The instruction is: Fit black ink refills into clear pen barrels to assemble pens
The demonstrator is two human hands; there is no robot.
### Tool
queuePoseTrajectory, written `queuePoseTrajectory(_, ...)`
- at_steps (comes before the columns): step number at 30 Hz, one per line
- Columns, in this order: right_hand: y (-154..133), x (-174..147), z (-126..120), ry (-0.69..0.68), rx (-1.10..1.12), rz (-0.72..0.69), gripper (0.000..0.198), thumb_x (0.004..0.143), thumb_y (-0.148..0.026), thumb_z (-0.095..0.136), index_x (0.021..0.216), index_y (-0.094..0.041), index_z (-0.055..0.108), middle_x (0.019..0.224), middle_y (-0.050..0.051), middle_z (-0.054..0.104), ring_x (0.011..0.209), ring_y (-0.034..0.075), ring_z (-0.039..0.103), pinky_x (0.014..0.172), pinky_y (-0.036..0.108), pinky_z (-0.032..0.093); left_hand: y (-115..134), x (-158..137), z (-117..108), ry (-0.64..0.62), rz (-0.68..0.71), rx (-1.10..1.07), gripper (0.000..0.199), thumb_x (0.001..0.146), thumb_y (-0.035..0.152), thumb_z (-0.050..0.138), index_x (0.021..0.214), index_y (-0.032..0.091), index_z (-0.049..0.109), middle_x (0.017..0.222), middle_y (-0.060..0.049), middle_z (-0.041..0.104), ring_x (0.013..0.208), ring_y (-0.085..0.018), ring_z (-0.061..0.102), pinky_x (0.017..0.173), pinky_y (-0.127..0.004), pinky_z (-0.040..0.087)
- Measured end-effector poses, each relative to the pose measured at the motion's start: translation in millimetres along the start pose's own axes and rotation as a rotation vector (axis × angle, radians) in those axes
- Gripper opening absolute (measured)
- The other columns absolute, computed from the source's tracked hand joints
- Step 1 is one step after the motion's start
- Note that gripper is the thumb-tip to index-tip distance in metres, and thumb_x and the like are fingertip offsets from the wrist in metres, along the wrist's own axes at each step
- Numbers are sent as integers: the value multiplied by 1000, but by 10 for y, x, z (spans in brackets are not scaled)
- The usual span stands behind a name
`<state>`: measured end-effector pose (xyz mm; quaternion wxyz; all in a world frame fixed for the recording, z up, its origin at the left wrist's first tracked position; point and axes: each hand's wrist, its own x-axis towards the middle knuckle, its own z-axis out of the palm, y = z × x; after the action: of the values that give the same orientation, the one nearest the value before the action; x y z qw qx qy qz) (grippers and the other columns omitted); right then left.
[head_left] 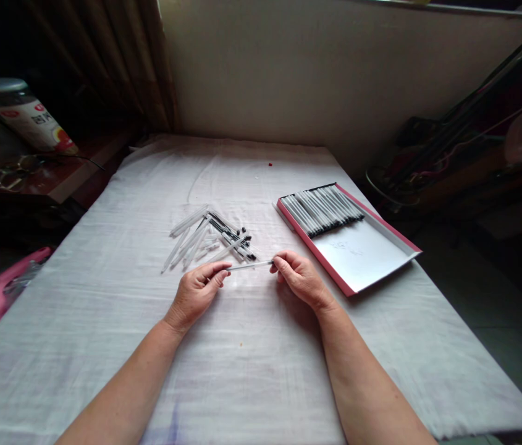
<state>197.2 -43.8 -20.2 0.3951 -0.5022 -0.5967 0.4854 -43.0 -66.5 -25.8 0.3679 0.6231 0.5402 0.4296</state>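
A slim pen (250,266) with a clear barrel is stretched level between my two hands, just above the cloth. My left hand (198,290) pinches its left end. The fingers of my right hand (300,278) are closed on its right end, where a bit of black shows. Just beyond lies a loose pile of clear pen barrels (191,241), with black ink refills (226,227) and several small black plugs (244,234) among them. To the right, a shallow red-edged box lid (328,272) holds a row of pens (323,209) with black ends.
A white cloth covers the table (251,383). A small red bit (270,165) lies toward its far edge. At the left stand a labelled jar (33,117) on a side shelf and a pink-handled item (5,290). A wall and a curtain (117,55) close off the back.
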Motion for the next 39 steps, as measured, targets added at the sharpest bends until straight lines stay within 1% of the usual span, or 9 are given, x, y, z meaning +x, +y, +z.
queuePoseTrajectory(3,8,-2,4,-17,22,11,28,80,-45,59,91,-19,60,74,2,65,54,11,53,52,25,45,-5,-2,4,-3,3,1,28,82,36,62,99,16,74,82,-7,74,61,-14,64,59,-24,54)
queuePoseTrajectory(8,-1,6,12,-1,27,5,24,78,-42,60,84,-19,61,70,1,64,54,11,52,52,25,45,-35,-2,22,32,18,-41,26,79,34,65,96,17,74,94,-8,74,71,-15,66,65,-25,55)
queuePoseTrajectory(11,-27,10,9,31,65,5,24,76,-41,62,83,-18,62,69,2,64,55,11,53,52,25,45,-32,1,15,18,-16,-57,38,77,36,68,111,18,69,97,-8,72,72,-15,66,62,-24,54)
queuePoseTrajectory(13,-42,10,4,51,96,-1,24,75,-40,63,84,-18,62,70,2,65,56,12,54,52,25,46,-17,2,2,-23,-60,-57,46,77,41,68,116,17,65,88,-7,72,65,-15,65,55,-22,51)
queuePoseTrajectory(17,-42,9,-2,51,121,-11,25,74,-41,65,84,-18,63,70,3,67,57,12,56,53,26,47,25,5,-8,-38,-111,-67,38,83,50,58,92,15,69,66,-3,68,49,-12,57,47,-21,47)
queuePoseTrajectory(21,-18,14,8,40,95,0,25,75,-42,65,83,-18,64,70,3,67,59,13,58,53,26,48,36,14,20,0,-118,-90,33,80,48,63,86,16,69,70,-3,69,54,-12,59,51,-21,48)
queuePoseTrajectory(31,-9,19,20,2,110,48,24,75,-41,65,80,-18,63,72,3,68,58,12,58,55,25,49,-38,31,29,81,-59,-51,25,76,39,66,88,17,69,69,-1,64,60,-13,58,57,-23,46)
queuePoseTrajectory(36,-21,-8,23,-59,115,-16,36,73,-39,69,102,-18,68,86,4,69,65,12,60,57,24,49,14,27,105,12,4,14,23,78,37,64,88,17,69,74,-2,68,62,-13,59,57,-22,46)
queuePoseTrajectory(39,-25,-23,-30,-61,15,-55,27,75,-39,67,91,-18,72,79,4,69,65,14,59,56,25,47,88,76,127,-34,92,127,23,82,39,61,91,18,68,82,-4,70,68,-14,61,55,-21,45)
